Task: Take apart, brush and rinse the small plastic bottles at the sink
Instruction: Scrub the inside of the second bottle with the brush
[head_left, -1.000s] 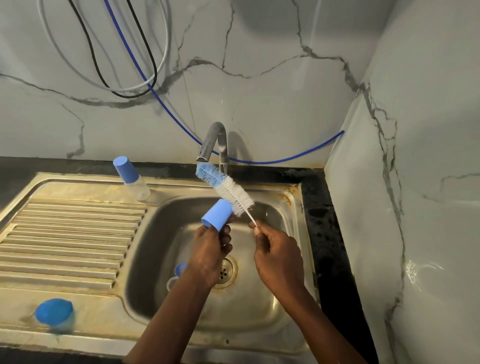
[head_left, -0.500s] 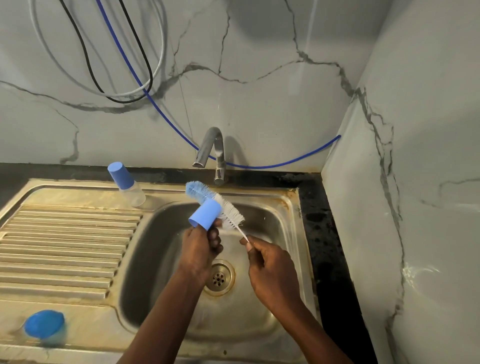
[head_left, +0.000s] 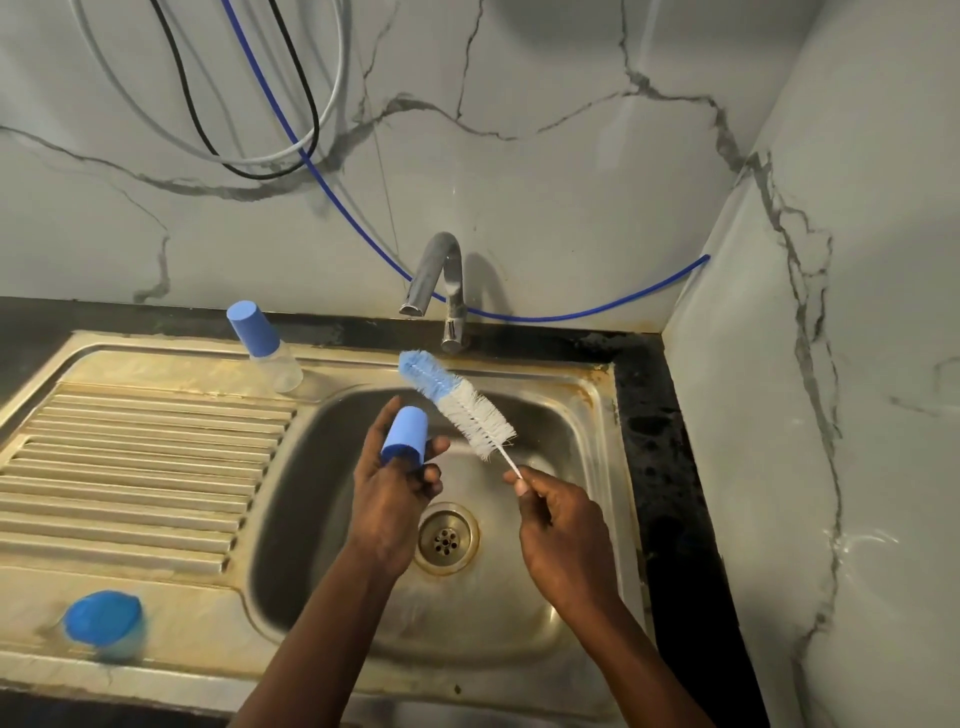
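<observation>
Left hand (head_left: 389, 488): you're gripping the blue cap (head_left: 404, 439) over the basin (head_left: 493, 623).
Right hand (head_left: 563, 525): pinching the brush (head_left: 457, 402) by its wire, bristles beside the cap.
Handling: cap looks light, stiff, likely slick when wet; hold its sides.
Bottle (head_left: 265, 345): capped, on the sink ledge.

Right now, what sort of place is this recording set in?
Probably a home kitchen or utility wash-up corner: a stainless steel sink with a ribbed drainboard, a tap over the basin, and marble-look wall panels behind a dark counter.
</observation>
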